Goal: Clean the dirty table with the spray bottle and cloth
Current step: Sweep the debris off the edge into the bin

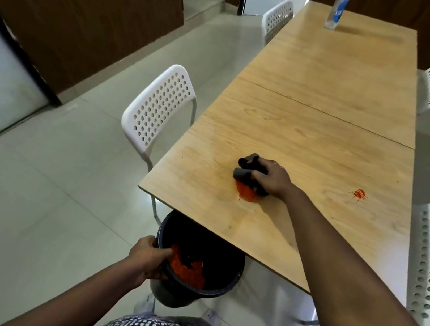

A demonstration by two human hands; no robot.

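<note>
Right hand point(271, 178) fingers curled around dark cloth point(248, 172) on table point(314, 108), left hand point(148, 256) gripping bucket point(229, 282) rim

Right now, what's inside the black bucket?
Orange-red crumbs piled in the black bucket, with a dark scrap among them. The left hand grips its rim; the table edge hides the far side.

Pale glossy floor tiles point(50, 194) reflect light beneath dark wood-panelled walls point(92, 5), while white perforated chairs point(157, 109) line both sides of a long wooden tabletop point(329, 96).
</note>
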